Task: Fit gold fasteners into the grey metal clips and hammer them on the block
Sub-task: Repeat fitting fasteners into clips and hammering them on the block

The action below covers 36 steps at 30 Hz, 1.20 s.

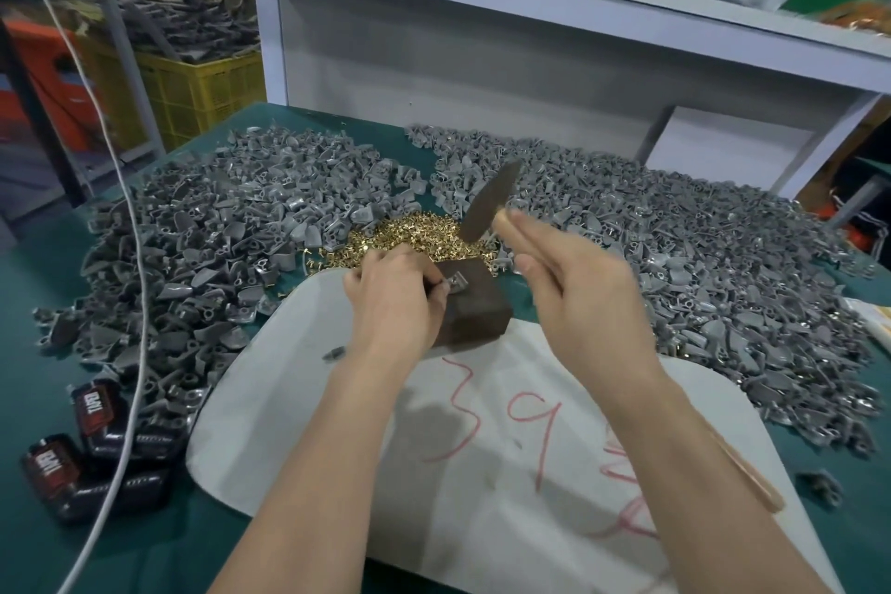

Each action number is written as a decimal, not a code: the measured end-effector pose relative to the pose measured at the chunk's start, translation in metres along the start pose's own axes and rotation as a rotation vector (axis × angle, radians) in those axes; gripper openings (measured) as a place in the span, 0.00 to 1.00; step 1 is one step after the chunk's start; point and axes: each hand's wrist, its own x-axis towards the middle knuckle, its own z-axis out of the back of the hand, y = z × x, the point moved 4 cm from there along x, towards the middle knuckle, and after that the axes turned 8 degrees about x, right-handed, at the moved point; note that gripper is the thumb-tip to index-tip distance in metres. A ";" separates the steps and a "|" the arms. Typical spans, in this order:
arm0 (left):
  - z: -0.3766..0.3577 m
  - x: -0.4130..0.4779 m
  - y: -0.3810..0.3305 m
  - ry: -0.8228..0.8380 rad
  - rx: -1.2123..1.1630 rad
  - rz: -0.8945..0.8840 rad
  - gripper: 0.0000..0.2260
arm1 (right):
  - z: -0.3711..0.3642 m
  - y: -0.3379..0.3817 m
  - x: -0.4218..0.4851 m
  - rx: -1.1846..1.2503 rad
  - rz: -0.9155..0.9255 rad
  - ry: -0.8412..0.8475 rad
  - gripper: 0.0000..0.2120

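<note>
Two bare forearms reach in from the near edge of the green tabletop (29, 400), crossing a white sheet (482, 473) marked with red handwriting. On that sheet's far end sits the dark block (475, 304), and on its top lies one grey metal clip (455, 282). The left hand (393, 299) is closed on that clip, fingertips pinching its near end against the block. The right hand (578, 299) is wrapped around the wooden handle of a hammer (489, 200), whose dark head hangs blurred above and just behind the block, tilted toward the far right.

Just behind the block spreads a small heap of gold fasteners (410, 232). Around that, great piles of grey metal clips (217, 227) cover the tabletop toward the left and right edges and the far edge. Near the left corner closest to the camera lie several black and red packets (91, 449), with a white cable (130, 304) running across them. A white shelf unit (482, 39) stands along the far edge.
</note>
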 end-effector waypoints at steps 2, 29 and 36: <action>-0.001 0.001 0.000 -0.005 -0.005 0.010 0.04 | 0.002 0.001 0.002 -0.022 0.011 -0.031 0.18; 0.000 -0.001 0.001 0.019 0.019 0.014 0.03 | -0.019 -0.054 0.008 0.116 -0.363 0.047 0.15; 0.001 0.000 0.002 0.029 -0.010 0.032 0.03 | -0.049 -0.088 -0.001 -0.049 -0.638 0.245 0.13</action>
